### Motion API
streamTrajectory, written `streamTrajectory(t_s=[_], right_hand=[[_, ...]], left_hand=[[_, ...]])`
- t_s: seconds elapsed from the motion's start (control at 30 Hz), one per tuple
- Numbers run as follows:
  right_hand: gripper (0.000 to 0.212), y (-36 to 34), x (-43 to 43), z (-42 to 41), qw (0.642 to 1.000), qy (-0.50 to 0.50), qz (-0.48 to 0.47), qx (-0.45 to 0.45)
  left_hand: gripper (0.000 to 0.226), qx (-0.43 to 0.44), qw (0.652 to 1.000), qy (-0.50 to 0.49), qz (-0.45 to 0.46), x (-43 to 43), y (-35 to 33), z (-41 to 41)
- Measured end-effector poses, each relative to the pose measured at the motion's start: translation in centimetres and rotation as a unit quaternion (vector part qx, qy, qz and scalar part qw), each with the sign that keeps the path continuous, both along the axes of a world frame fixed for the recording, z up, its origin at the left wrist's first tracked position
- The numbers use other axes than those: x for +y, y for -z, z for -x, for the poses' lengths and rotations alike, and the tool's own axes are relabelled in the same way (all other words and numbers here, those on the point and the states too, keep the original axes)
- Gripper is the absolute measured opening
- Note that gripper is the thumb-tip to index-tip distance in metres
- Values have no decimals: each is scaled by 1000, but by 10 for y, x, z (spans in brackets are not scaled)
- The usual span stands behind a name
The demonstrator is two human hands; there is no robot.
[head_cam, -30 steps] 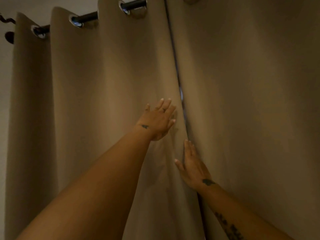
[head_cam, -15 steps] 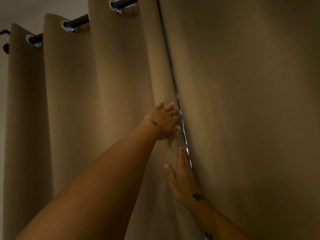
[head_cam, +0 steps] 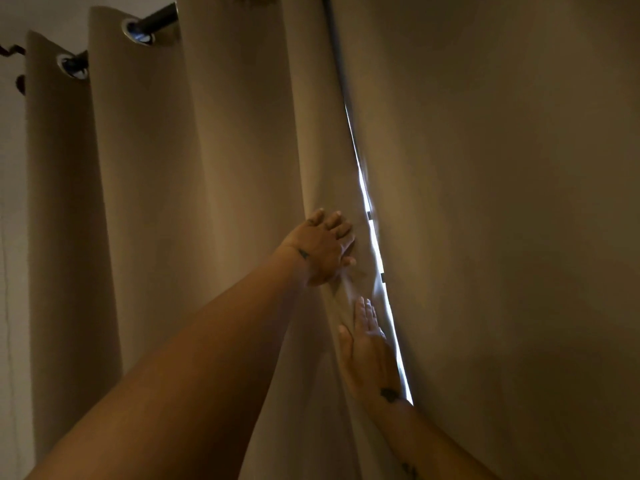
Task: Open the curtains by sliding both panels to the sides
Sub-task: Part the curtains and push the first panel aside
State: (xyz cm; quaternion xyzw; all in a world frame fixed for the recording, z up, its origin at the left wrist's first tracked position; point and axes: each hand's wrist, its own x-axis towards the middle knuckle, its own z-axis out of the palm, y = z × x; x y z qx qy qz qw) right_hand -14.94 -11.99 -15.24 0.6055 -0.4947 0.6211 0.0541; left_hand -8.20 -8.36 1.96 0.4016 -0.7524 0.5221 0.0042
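Two tan grommet curtain panels hang from a dark rod. The left curtain panel falls in deep folds, while the right curtain panel hangs flatter. A thin bright gap runs between their inner edges. My left hand presses on the left panel's inner edge, its fingers curled into the bunched fabric. Just below it, my right hand lies flat with straight fingers along the same edge, right beside the gap. What is behind the curtains is hidden.
A pale wall shows at the far left, past the left panel's outer fold. The rod's dark curled end sticks out there. Metal grommets ring the rod.
The slit between the panels has widened from a faint line to a bright strip. My left hand has curled into the left panel's edge, and the right hand has slid up along it.
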Motion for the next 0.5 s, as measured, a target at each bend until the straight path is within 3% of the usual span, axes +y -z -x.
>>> streamTrajectory(t_s=[0.5], right_hand=[[46,14,-25,1,991,-78,-51,95]], left_hand=[[63,24,998,-38,36,-51,8,-2]])
